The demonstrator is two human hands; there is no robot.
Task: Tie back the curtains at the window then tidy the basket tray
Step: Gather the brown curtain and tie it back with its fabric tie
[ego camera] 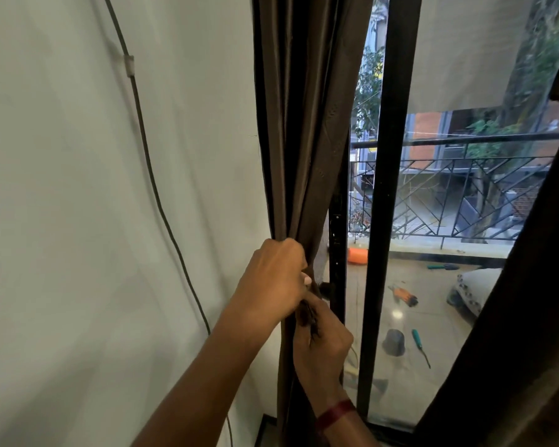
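Nearest, the right grip, a red band on its wrist, curls round a dark frayed strand just below the left grip. The left grip is clenched round the gathered brown curtain, which hangs bunched left of the black window frame, beside a white wall. Beyond the glass, tools lie on a balcony floor before a railing.

Home: curtain, balcony railing.

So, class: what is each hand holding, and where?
Left hand grips the brown curtain round its gathered folds; right hand pinches a dark frayed strip just below.
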